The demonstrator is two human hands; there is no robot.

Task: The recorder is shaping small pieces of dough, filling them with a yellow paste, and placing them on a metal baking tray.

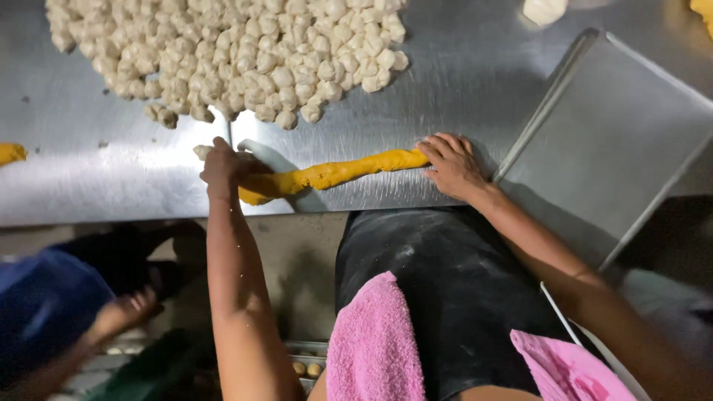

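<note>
Steel table (pixel 460 82), front edge running just below the yellow dough rope (pixel 334 174); narrow strip of bare metal between rope and that edge, wider bare metal above the rope up to the pale heap. Yellow dough rope: one, long, lumpy, lying flat near the front edge, slanting slightly upward toward its right end. Left hand (pixel 221 168): at the rope's left end, knuckles up, fingers curled down over the dough, gripping or pressing, which of the two not clear; forearm coming straight up from below the table edge. Right hand (pixel 451 165): at the rope's right end, palm down, fingers spread and laid flat, fingertips touching the dough, nothing grasped; forearm angling in from lower right of the rope. Small pale dough balls (pixel 230 52): one large heap above the rope, far too many to count, nearest pieces just above the left hand. Metal tray (pixel 616 134): one, bare, tilted, right of the rope, just beside the right hand, overhanging the table's front edge. Yellow dough scraps: one at far left of the rope (pixel 10 153), one at upper right (pixel 702 10). Pale lump (pixel 544 10): one, above the tray. Pink towels (pixel 375 345): two, below the rope, on a black apron (pixel 438 275). Another person's hand (pixel 122 312), blurred, lower left of the rope, below table level.
</note>
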